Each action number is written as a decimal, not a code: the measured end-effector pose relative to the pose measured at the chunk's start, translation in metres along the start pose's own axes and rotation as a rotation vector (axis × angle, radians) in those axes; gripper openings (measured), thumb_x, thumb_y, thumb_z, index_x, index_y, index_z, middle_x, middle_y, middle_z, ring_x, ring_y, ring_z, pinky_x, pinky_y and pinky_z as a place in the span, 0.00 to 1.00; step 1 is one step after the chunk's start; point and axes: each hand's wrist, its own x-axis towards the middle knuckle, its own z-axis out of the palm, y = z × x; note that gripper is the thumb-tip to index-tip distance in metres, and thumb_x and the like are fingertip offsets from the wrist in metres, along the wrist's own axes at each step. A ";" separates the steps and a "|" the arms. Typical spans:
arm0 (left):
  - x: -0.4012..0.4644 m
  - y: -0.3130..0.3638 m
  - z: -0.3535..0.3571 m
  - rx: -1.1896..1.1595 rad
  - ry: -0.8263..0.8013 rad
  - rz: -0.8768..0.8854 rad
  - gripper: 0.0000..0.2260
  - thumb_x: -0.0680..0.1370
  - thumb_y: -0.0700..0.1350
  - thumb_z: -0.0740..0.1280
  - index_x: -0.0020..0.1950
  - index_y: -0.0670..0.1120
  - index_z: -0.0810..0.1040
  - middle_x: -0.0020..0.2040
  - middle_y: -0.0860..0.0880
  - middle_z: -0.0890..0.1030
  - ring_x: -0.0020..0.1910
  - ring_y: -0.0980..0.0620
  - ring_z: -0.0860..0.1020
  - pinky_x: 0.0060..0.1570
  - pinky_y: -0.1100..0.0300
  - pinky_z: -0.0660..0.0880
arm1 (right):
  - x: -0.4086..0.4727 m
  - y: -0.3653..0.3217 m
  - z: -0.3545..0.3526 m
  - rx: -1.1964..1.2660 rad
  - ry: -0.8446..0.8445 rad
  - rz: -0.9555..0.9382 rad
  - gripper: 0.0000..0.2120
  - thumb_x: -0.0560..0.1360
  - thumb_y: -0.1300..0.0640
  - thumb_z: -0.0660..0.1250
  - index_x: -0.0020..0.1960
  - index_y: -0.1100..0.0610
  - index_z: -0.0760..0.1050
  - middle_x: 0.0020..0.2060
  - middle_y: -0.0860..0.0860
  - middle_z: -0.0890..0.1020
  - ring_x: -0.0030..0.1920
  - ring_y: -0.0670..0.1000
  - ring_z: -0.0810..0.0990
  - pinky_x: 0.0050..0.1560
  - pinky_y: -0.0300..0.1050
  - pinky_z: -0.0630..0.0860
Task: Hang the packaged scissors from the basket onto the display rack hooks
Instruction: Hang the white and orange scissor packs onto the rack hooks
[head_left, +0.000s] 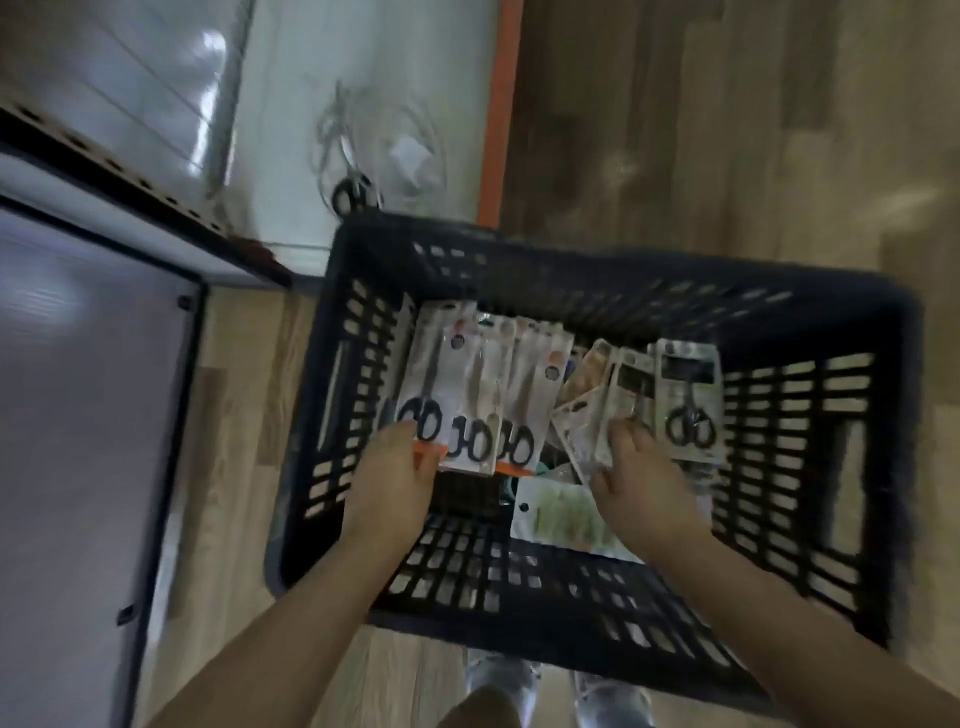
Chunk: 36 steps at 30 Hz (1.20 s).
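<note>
A dark plastic basket (810, 457) stands on the floor below me, blurred by motion. Inside it, a fanned stack of packaged scissors (472, 395) with black handles lies at the left, and smaller scissor packs (688, 400) lean at the right. My left hand (395, 478) grips the lower edge of the left stack. My right hand (641, 478) pinches the bottom of the small packs in the middle. Another pack of scissors (358, 171) hangs low on the white display rack (363, 78) beyond the basket.
A white card pack (561, 519) lies flat on the basket floor between my hands. A grey panel with a black frame (78, 415) fills the left. An orange strip (501, 104) borders the rack; wooden flooring lies to the right.
</note>
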 end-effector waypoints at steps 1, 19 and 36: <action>0.010 -0.009 0.016 0.007 0.002 -0.020 0.07 0.80 0.45 0.62 0.49 0.42 0.74 0.47 0.46 0.76 0.45 0.49 0.75 0.46 0.54 0.72 | 0.012 0.004 0.019 0.007 -0.017 -0.009 0.25 0.81 0.53 0.55 0.75 0.59 0.53 0.72 0.55 0.61 0.68 0.54 0.65 0.64 0.45 0.65; 0.111 -0.042 0.109 0.151 0.229 -0.078 0.24 0.79 0.53 0.60 0.67 0.37 0.67 0.69 0.38 0.66 0.69 0.41 0.62 0.64 0.46 0.63 | 0.145 -0.016 0.123 0.185 0.255 0.087 0.41 0.76 0.38 0.59 0.76 0.62 0.46 0.73 0.59 0.58 0.73 0.58 0.52 0.68 0.57 0.53; 0.117 -0.022 0.082 -0.101 -0.122 -0.529 0.47 0.64 0.55 0.78 0.74 0.44 0.56 0.73 0.41 0.56 0.73 0.41 0.55 0.72 0.46 0.57 | 0.163 -0.007 0.093 0.760 0.174 0.242 0.14 0.71 0.58 0.70 0.52 0.65 0.77 0.44 0.57 0.80 0.49 0.58 0.79 0.40 0.43 0.71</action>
